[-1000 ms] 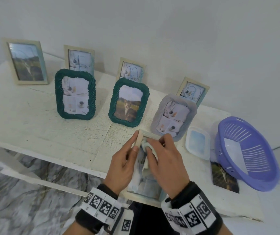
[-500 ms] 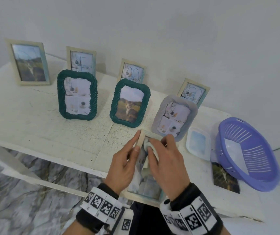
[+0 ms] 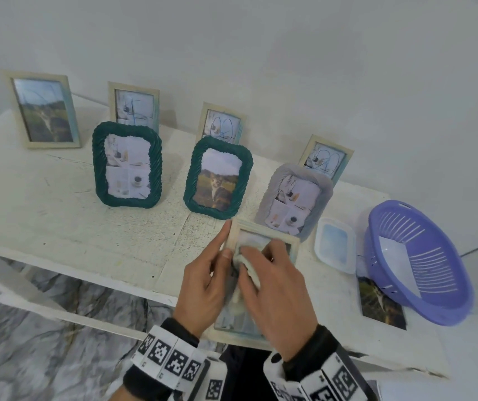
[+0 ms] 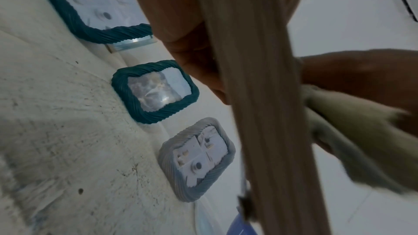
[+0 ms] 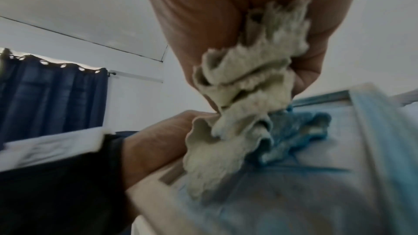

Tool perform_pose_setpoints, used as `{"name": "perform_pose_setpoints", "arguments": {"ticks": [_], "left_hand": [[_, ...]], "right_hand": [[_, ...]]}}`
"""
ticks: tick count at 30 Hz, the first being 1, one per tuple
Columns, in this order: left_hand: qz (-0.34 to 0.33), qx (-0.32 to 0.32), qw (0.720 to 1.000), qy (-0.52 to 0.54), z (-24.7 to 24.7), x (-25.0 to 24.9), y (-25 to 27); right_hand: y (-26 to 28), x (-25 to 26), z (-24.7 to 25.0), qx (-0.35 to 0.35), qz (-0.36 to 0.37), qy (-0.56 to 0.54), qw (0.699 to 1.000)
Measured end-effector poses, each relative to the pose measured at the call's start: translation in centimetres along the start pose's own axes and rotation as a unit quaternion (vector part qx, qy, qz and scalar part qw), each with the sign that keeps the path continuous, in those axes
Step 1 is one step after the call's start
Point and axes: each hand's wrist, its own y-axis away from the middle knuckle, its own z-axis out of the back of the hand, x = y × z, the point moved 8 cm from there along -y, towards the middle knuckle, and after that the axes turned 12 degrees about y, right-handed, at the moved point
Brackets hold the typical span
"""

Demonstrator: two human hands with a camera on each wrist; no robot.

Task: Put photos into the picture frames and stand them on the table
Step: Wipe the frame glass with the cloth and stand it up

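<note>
Pale wooden picture frame point(image 3: 263, 235) steadied by left hand point(image 3: 203, 287), fingers along its 9 o'clock edge; right hand point(image 3: 278, 296) grip bunches grey-white cloth point(image 5: 246, 96) on glass. Wipe lightly, support frame.

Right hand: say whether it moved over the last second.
Yes. The right hand, gripping the cloth, slid slightly toward the person, away from the grey frame.

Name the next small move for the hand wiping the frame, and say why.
Probably sweep the cloth down over the lower glass. The right hand pinches it against the upper part of the pale frame, which the left hand steadies by its edge; the lower glass looks unwiped.
</note>
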Motion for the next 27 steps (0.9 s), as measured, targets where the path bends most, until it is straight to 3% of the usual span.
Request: {"name": "perform_pose_setpoints", "arguments": {"ticks": [5, 12, 14, 18, 20, 24, 27], "left_hand": [[0.021, -0.018, 1.000, -0.012, 1.3, 0.1, -0.8], [0.018, -0.012, 1.000, 0.003, 0.9, 0.5, -0.7], [0.021, -0.005, 1.000, 0.006, 0.8, 0.4, -1.0], [-0.003, -0.022, 0.999, -0.036, 1.5, -1.0, -1.2], [0.003, -0.024, 0.999, -0.041, 1.6, -0.9, -1.1], [0.016, -0.009, 0.999, -0.027, 0.9, -0.1, -0.8], [0.010, -0.010, 1.000, -0.028, 0.7, -0.8, -0.6]], "right_hand": [[2.9, 0.0, -1.3, 0.082, 0.057, -0.010, 0.995], [-1.2, -3.7, 0.4, -0.042, -0.074, 0.019, 0.996], [-1.5, -3.4, 0.6, -0.064, -0.079, 0.009, 0.995], [0.6, -1.5, -0.5, 0.011, 0.004, -0.049, 0.999], [1.2, -1.8, -0.8, 0.039, 0.012, -0.019, 0.999], [-0.8, -4.0, 0.7, -0.049, -0.059, 0.027, 0.997], [-1.3, -4.1, 0.8, -0.074, -0.094, 0.007, 0.993]]}}
